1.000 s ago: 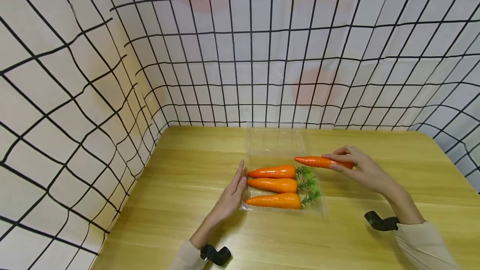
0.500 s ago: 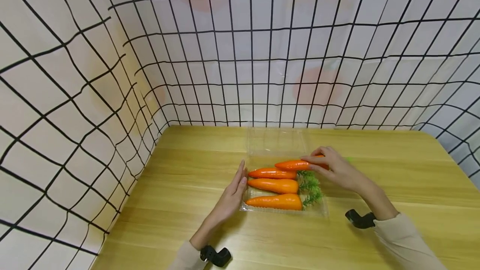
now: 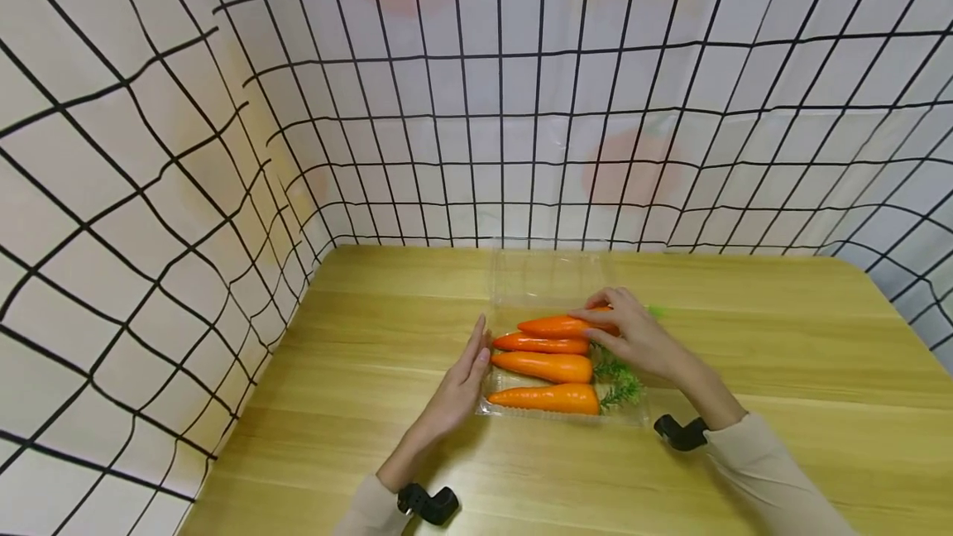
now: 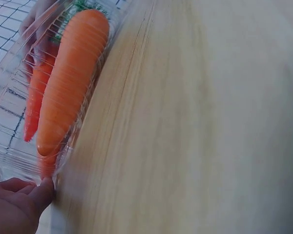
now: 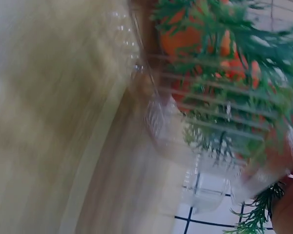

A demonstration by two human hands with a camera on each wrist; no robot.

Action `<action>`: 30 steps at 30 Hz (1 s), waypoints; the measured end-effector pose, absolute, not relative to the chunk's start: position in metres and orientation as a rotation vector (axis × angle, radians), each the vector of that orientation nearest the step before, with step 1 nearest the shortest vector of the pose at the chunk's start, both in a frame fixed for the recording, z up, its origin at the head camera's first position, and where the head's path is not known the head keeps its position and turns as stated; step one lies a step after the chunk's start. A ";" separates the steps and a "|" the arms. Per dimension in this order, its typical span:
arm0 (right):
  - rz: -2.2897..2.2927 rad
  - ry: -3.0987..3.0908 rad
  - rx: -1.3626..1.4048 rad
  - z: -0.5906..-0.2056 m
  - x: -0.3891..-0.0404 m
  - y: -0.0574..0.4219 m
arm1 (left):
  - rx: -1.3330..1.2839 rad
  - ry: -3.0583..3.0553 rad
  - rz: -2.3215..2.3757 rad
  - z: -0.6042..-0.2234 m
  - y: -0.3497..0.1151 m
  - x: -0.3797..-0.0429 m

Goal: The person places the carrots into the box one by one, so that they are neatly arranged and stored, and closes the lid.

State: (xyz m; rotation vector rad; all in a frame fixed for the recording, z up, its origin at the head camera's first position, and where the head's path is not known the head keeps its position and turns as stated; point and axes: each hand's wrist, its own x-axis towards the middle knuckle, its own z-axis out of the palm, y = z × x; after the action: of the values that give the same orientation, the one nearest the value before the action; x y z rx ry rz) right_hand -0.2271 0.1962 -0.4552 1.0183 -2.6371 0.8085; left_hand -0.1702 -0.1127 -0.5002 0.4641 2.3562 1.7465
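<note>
My right hand (image 3: 633, 337) grips an orange carrot (image 3: 549, 326) by its thick end, over the back of a clear plastic box (image 3: 631, 418). In the head view its tip points left, just behind the rear carrot (image 3: 538, 343) in the box. A middle carrot (image 3: 547, 366) and a front carrot (image 3: 547, 399) lie parallel to that one, their green tops (image 3: 621, 387) to the right. My left hand (image 3: 457, 387) rests against the box's left side, fingers straight. Through the clear wall in the left wrist view, a large carrot (image 4: 73, 78) shows.
The box's clear lid (image 3: 549, 275) lies opened back toward the wall. All of it stands on a wood-grain table (image 3: 387, 337). White sheets with a black grid (image 3: 476, 98) enclose the back and sides.
My right hand has moved left with the carrot, from right of the box to over its back part. The left hand stays at the box's left side.
</note>
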 end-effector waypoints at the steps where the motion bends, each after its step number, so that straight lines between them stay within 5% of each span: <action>1: 0.815 -2.637 1.014 -0.456 -0.227 0.195 | 0.462 2.357 1.745 -0.500 -0.112 -0.171; 30: 0.832 -2.660 1.007 -0.461 -0.235 0.154 | 0.470 2.379 1.734 -0.501 -0.114 -0.172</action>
State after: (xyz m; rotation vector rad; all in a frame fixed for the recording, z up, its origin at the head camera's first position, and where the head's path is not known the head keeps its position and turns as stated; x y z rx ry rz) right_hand -0.2347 0.1542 -0.4613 1.0069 -2.6597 0.8323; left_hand -0.1716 -0.1141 -0.5014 0.4702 2.3793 1.7344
